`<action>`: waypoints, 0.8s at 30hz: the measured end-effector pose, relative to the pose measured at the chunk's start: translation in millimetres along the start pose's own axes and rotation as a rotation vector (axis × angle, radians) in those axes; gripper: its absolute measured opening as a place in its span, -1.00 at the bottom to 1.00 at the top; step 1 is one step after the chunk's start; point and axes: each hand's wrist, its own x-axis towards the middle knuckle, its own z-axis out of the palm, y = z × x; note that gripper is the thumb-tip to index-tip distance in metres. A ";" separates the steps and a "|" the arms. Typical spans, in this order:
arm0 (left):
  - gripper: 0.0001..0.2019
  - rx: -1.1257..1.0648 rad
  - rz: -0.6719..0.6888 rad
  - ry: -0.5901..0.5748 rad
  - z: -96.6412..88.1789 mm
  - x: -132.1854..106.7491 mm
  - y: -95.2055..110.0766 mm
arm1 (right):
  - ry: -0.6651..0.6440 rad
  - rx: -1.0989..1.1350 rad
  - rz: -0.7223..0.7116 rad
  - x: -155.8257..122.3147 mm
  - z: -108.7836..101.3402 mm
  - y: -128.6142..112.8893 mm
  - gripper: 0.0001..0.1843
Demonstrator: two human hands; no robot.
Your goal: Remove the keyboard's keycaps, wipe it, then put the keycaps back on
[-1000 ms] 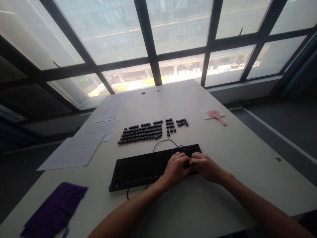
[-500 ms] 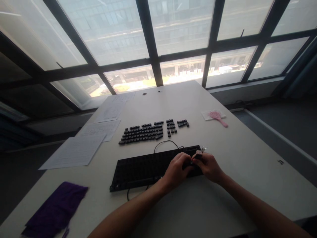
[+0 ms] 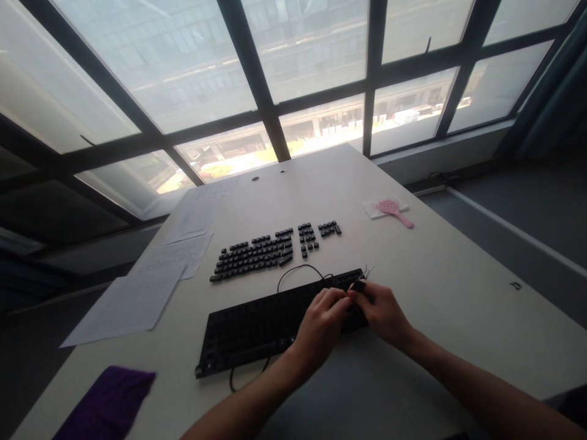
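Note:
A black keyboard (image 3: 252, 327) with its keycaps removed lies in front of me on the white table (image 3: 449, 293). Both hands meet over its right end. My right hand (image 3: 383, 311) is closed round a small black-handled tool with wire prongs (image 3: 365, 276) that stick out past the keyboard's far corner. My left hand (image 3: 321, 321) is curled, and its fingertips pinch at the tool's near end; what they hold is too small to make out. Rows of loose black keycaps (image 3: 257, 253) are laid out behind the keyboard.
The keyboard's thin black cable (image 3: 298, 269) loops between keyboard and keycaps. Sheets of paper (image 3: 132, 299) lie at the left, a purple cloth (image 3: 107, 409) at the near left corner, and a pink brush (image 3: 394, 211) on a white pad at the far right. Large windows stand behind the table.
My right hand has risen a little from the keyboard's right end, so the tool's wire prongs now show. My left hand has followed it. The view has shifted slightly.

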 end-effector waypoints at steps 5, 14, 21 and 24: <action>-0.82 -0.093 -0.171 0.027 -21.4 42.5 -18.5 | 0.129 0.054 0.069 4.9 -7.3 -1.1 -0.68; -0.81 0.393 -0.423 -0.117 -9.1 140.7 -108.7 | 0.148 0.062 0.061 12.0 -18.3 -1.1 -0.67; -0.66 0.429 -0.407 -0.149 -10.1 147.0 -117.6 | 0.162 0.065 0.049 16.3 -26.2 1.0 -0.67; -0.69 0.416 -0.377 -0.128 -19.5 139.3 -106.1 | 0.093 0.046 0.047 18.9 -31.7 3.5 -0.70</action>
